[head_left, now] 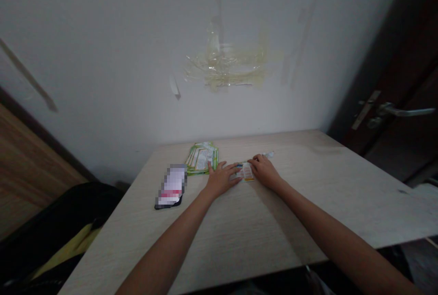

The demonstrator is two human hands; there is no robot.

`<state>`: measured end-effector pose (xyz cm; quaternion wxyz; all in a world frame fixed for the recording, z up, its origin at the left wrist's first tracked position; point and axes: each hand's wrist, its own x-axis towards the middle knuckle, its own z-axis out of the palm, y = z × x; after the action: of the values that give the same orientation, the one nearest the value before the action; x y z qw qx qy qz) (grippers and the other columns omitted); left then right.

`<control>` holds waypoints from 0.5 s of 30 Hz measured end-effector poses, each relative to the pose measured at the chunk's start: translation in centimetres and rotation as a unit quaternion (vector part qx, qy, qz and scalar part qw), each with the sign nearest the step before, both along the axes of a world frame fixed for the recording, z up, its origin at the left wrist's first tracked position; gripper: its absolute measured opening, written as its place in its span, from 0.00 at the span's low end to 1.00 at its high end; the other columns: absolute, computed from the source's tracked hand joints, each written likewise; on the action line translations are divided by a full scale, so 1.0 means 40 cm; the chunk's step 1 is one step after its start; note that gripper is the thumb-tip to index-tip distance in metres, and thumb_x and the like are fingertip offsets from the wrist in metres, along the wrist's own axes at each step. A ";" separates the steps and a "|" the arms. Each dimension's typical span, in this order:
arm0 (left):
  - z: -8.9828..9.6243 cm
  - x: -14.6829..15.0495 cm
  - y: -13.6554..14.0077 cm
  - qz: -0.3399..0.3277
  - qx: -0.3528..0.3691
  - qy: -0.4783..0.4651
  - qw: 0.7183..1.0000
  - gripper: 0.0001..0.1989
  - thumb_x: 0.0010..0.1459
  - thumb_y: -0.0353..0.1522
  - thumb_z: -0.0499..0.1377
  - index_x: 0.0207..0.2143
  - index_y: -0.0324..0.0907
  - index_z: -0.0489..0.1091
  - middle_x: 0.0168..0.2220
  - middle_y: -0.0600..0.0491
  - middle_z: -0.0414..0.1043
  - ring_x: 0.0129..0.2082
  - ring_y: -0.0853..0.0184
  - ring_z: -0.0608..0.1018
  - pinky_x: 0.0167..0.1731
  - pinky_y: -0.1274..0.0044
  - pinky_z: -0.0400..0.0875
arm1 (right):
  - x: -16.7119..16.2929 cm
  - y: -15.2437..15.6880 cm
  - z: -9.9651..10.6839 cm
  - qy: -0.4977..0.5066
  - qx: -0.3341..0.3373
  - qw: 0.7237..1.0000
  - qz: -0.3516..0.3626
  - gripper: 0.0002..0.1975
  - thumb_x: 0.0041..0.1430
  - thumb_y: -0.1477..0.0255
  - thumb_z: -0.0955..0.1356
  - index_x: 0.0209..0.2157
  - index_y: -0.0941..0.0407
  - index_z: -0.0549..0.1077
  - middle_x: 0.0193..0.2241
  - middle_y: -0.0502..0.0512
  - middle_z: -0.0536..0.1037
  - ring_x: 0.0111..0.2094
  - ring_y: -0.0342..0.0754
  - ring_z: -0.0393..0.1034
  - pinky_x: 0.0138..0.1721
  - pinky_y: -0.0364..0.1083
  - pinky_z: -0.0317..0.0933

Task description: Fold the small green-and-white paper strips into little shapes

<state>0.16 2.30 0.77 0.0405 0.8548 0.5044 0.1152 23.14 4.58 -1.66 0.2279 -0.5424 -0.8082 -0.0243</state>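
Observation:
A small printed packet [245, 172], white with orange and blue print, lies flat on the table between my hands. My left hand [222, 179] rests palm down with its fingers spread, their tips at the packet's left edge. At the packet's upper right corner, my right hand [265, 171] has its fingers bent and drawn together on it; the fingertips are partly hidden. A crumpled whitish scrap [269, 154] shows just beyond the right hand. Left of my left hand lie several overlapping green-and-white printed packets [201, 159].
A phone [172, 185] with a blurred screen lies at the left of the pale wooden table [232, 240]. Behind the table rises a wall [137, 57] with old clear tape [236, 69]. A dark door with a handle [407, 111] stands at right, a dark bag [61, 213] at left.

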 end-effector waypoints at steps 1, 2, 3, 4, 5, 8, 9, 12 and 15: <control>-0.001 0.000 0.000 0.000 -0.001 -0.005 1.000 0.23 0.62 0.54 0.49 0.58 0.68 0.64 0.65 0.64 0.62 0.66 0.49 0.58 0.60 0.37 0.30 | -0.001 -0.002 0.000 -0.002 0.002 1.000 -0.001 0.17 0.65 0.72 0.62 0.53 0.58 0.75 0.47 0.64 0.72 0.48 0.55 0.66 0.53 0.52 0.61; -0.002 -0.001 0.001 -0.001 -0.002 -0.009 1.000 0.23 0.62 0.54 0.49 0.58 0.68 0.64 0.65 0.64 0.62 0.66 0.49 0.58 0.59 0.37 0.30 | 0.000 -0.005 -0.001 -0.002 0.002 1.000 0.000 0.17 0.65 0.73 0.63 0.53 0.58 0.74 0.47 0.64 0.72 0.48 0.54 0.66 0.53 0.52 0.61; -0.003 -0.001 0.001 -0.001 -0.002 -0.012 1.000 0.23 0.62 0.54 0.49 0.58 0.68 0.64 0.64 0.64 0.62 0.66 0.49 0.58 0.59 0.37 0.29 | 0.001 -0.007 -0.001 0.002 0.002 1.000 0.004 0.17 0.64 0.73 0.63 0.53 0.58 0.74 0.47 0.64 0.73 0.48 0.54 0.66 0.53 0.51 0.61; -0.005 -0.002 0.002 -0.001 -0.002 -0.014 1.000 0.23 0.62 0.54 0.49 0.58 0.68 0.64 0.64 0.64 0.62 0.66 0.49 0.59 0.59 0.37 0.29 | 0.003 -0.008 -0.001 0.009 0.001 1.000 0.009 0.17 0.64 0.73 0.63 0.52 0.58 0.75 0.47 0.64 0.73 0.48 0.54 0.66 0.53 0.51 0.61; -0.006 -0.002 0.002 -0.001 -0.002 -0.014 1.000 0.23 0.62 0.54 0.49 0.58 0.68 0.64 0.64 0.64 0.62 0.66 0.49 0.59 0.59 0.37 0.29 | 0.006 -0.009 -0.002 0.018 0.000 1.000 0.015 0.17 0.64 0.72 0.63 0.52 0.59 0.75 0.47 0.64 0.73 0.49 0.54 0.66 0.53 0.51 0.61; -0.009 -0.003 0.003 -0.002 0.002 -0.014 1.000 0.23 0.62 0.55 0.49 0.58 0.69 0.64 0.64 0.64 0.62 0.66 0.49 0.59 0.59 0.37 0.29 | 0.013 -0.008 -0.006 0.048 -0.003 0.999 0.024 0.16 0.64 0.71 0.64 0.49 0.59 0.76 0.47 0.64 0.74 0.49 0.53 0.67 0.54 0.51 0.61; -0.010 -0.003 0.003 -0.004 0.002 -0.016 1.000 0.23 0.62 0.55 0.49 0.58 0.69 0.63 0.64 0.64 0.62 0.66 0.49 0.59 0.59 0.37 0.29 | 0.015 -0.006 -0.007 0.057 -0.005 0.998 0.024 0.15 0.63 0.71 0.65 0.48 0.59 0.77 0.47 0.63 0.74 0.49 0.53 0.67 0.54 0.51 0.61; -0.009 -0.002 0.003 -0.006 0.000 -0.021 1.000 0.23 0.62 0.55 0.49 0.58 0.69 0.63 0.64 0.65 0.62 0.66 0.49 0.58 0.59 0.37 0.26 | 0.015 0.001 -0.007 0.080 -0.014 0.997 0.017 0.13 0.62 0.70 0.66 0.45 0.58 0.79 0.47 0.63 0.75 0.49 0.53 0.68 0.55 0.51 0.61; -0.007 -0.001 0.002 -0.005 0.000 -0.021 1.000 0.23 0.62 0.54 0.49 0.58 0.69 0.64 0.64 0.64 0.62 0.66 0.49 0.59 0.59 0.38 0.26 | 0.013 0.008 -0.005 0.091 -0.026 0.995 0.011 0.12 0.61 0.71 0.67 0.43 0.58 0.79 0.45 0.62 0.75 0.48 0.53 0.69 0.54 0.50 0.61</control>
<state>0.11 2.40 0.49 0.0516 0.8548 0.4990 0.1327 23.66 4.91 -1.85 0.2866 -0.5394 -0.7903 0.0491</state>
